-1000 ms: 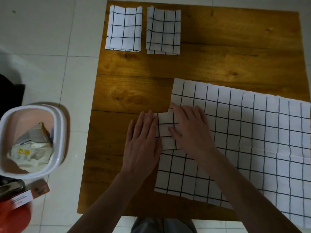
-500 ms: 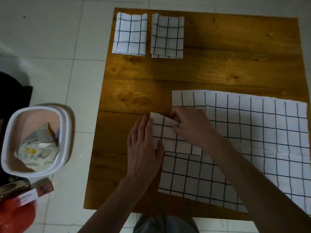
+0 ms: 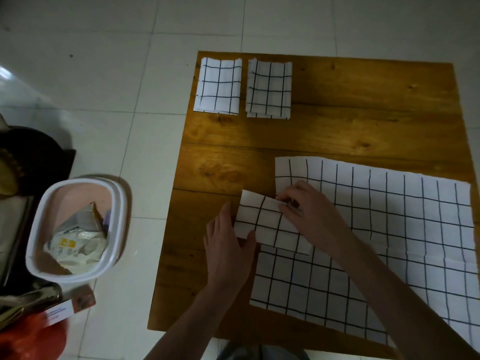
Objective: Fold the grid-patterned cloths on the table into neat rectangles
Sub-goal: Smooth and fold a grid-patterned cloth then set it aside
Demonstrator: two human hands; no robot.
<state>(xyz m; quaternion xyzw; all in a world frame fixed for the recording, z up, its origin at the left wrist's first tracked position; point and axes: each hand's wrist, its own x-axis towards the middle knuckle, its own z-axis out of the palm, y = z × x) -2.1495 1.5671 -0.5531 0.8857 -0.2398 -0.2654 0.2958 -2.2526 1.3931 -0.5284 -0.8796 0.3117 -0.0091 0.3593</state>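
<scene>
Head view: two folded cloths, one spread cloth, two hands.

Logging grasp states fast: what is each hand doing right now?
Left hand: open, fingers flat against the small folded cloth.
Right hand: fingers pinching that cloth's top edge.

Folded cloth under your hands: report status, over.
Left hand flat, pressing small folded cloth. Right hand pinching its top edge. Large cloth unfolded beneath. Two folded cloths far left; nothing obstructing.
</scene>
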